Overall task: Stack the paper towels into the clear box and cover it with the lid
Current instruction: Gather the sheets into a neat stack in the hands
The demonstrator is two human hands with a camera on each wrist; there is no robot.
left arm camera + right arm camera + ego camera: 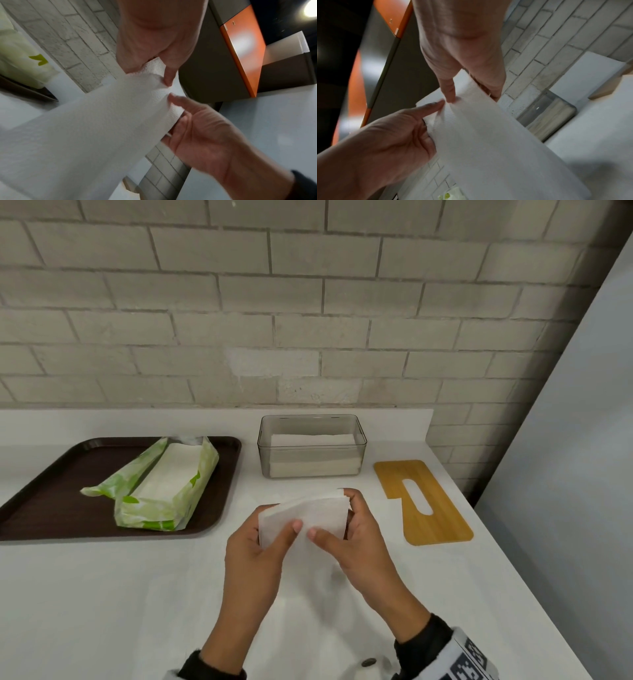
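Folded white paper towel [303,517], embossed, pinched between left hand [255,546], right hand [359,539]

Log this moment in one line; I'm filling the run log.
both hands: left hand, right hand hold paper towels | clear box: partly filled, open | lid: on counter

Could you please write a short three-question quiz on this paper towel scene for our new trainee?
1. True or false: the wooden lid already covers the clear box.
2. What rests on the brown tray? A) green towel pack B) lid C) box
3. Which hands grip the paper towel stack?

Key: 1. False, it lies on the counter, right of the box. 2. A. 3. Both, left hand and right hand.
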